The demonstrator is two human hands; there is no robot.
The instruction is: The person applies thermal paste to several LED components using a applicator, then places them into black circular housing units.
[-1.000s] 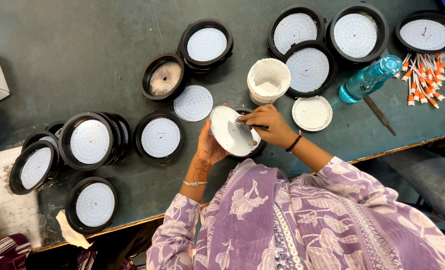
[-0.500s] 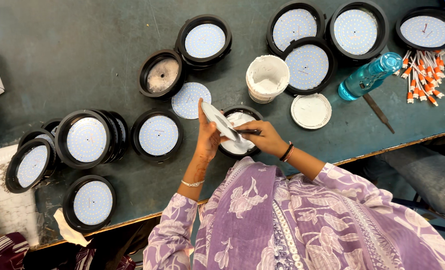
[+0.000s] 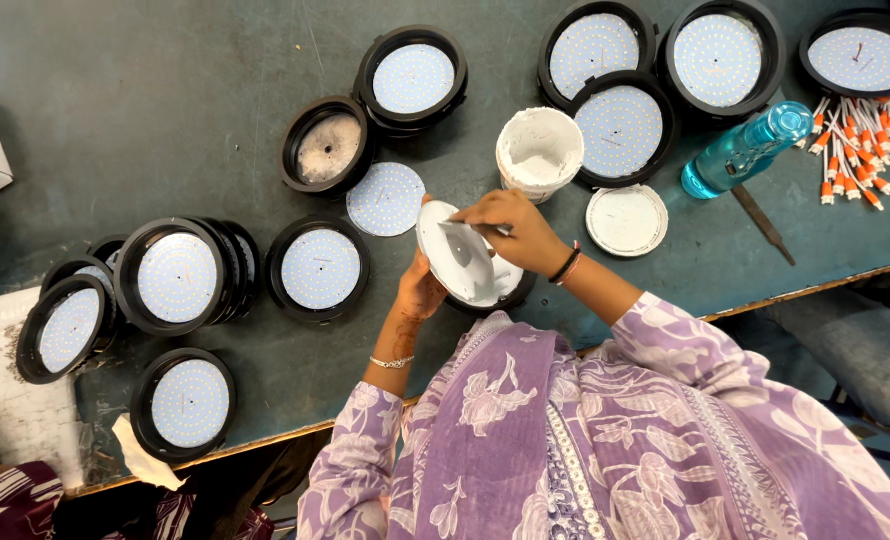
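Center frame: left hand [image 3: 420, 290] grips a tilted white disc [image 3: 455, 253] from below w/ fingers curled round its lower-left edge. Right hand [image 3: 510, 228], just right of it, pinches a thin tool [image 3: 465, 228] whose tip touches the disc's face. White paste tub [image 3: 538, 150] sits on the table [image 3: 115, 120] just above the hand, upper center.

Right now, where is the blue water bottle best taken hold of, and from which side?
Probably around its mid-body. The blue bottle lies on its side on the table, cap end toward the cable bundle; come from above, grip closing across its round body.
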